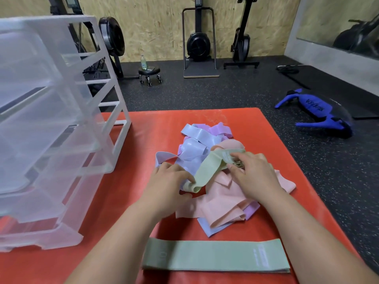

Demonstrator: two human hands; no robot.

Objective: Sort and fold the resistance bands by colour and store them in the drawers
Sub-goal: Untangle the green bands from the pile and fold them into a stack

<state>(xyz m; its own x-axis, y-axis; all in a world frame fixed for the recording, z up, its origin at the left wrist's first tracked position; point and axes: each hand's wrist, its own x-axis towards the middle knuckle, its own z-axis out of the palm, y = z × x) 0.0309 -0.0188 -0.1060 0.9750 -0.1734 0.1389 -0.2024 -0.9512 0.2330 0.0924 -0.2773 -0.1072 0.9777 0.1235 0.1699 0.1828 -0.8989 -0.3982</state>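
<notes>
Where the two hands meet over the pile, pale green band (206, 171): soft woven strip, twisted
Left hand (170, 182): pinches its folded lower end
Right hand (254, 175): fingers curled on its upper end by the white label; fingertips partly hidden
Pile (221, 203): thin, glossy peach, lilac and pale blue bands, tangled, on red mat (143, 140)
Second green band (215, 256): flat, at the mat's near edge
Drawer unit (61, 119): translucent plastic, cut off at left

Even, fairly bright indoor light (soft shadows); wide-angle bending at edges; slight overall softness.
</notes>
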